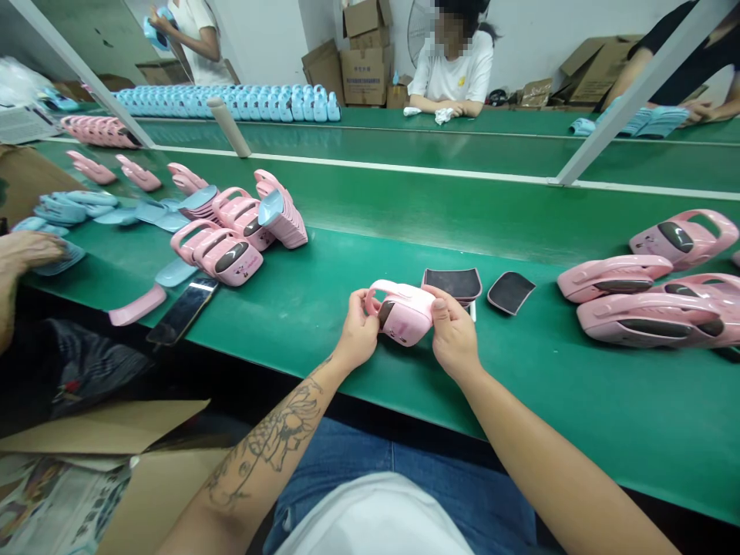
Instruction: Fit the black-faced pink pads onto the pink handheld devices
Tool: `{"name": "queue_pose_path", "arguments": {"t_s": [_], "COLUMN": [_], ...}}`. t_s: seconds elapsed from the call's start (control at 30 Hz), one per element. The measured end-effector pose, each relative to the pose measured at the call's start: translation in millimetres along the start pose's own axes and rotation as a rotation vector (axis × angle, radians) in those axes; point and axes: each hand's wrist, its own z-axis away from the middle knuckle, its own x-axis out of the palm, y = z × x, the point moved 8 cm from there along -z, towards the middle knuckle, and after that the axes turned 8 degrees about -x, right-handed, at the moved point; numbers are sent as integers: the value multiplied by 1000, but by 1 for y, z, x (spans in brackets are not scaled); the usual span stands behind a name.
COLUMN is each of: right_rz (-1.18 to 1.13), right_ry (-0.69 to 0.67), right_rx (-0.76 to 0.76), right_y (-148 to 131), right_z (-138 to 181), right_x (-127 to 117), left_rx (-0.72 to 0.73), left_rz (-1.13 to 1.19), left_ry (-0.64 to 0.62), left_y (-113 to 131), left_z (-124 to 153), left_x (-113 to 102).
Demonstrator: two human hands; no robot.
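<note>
Head view — what do the two hands have?

One thing between them. The left hand grips the left end of a pink handled case; the right hand closes thumb and fingers on its other end.

Where does the case sit?

Over the green table, near its front edge, its dark panel beside the left thumb. Whether it touches the tabletop, I cannot tell.

And around it, by the clock?

At two o'clock, just beside the right hand, a dark curved plate; at three, a single dark plate, then a pile of pink cases well apart.

The other side?

Nine o'clock has a phone, and beyond it a pink strip and a co-worker's hand. At ten, a cluster of pink cases.

Farther off?

A row of blue cases at eleven — and a person in white at twelve.
</note>
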Motion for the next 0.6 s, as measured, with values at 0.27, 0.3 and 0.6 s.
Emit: {"name": "queue_pose_path", "arguments": {"t_s": [0.27,0.3,0.6], "right_rz": [-172,-178,-88], "right_ry": [-398,-444,-573], "right_rx": [-50,-57,-84], "right_y": [7,8,6], "right_z": [13,14,19], "right_x": [32,35,34], "left_rx": [144,167,418], "left_rz": [-441,-467,-890], "left_ry": [305,271,-218], "left_y": [12,18,99], "left_z": [44,45,42], "left_x": [-42,-44,-13]}}
